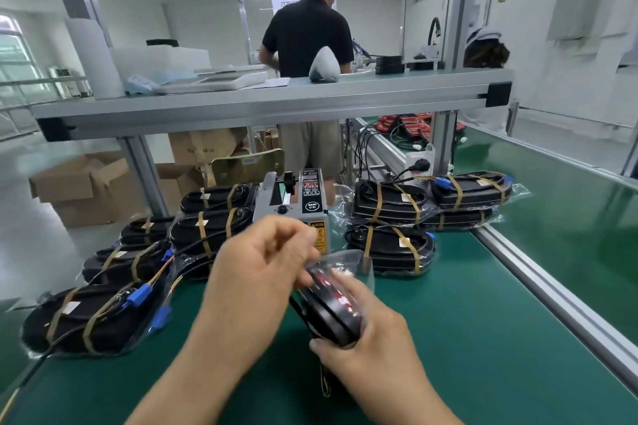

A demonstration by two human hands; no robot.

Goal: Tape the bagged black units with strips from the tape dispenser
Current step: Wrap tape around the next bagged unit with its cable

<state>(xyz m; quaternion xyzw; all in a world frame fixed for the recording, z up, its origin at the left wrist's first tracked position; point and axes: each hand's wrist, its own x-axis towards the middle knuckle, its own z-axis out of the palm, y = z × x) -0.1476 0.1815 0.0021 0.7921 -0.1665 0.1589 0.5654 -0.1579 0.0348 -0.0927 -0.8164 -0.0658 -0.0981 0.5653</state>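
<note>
Both hands [262, 262] [366, 331] hold a bagged black unit [331, 307].

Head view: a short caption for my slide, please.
Left hand and right hand grip a bagged black unit before the tape dispenser.

Motion-blurred left hand [262, 262], perhaps at blurred bagged black unit [328, 309]

Green bench [483, 321] with a tape dispenser [303, 198] at its back, taped bagged black units [93, 317] on both sides.
</note>
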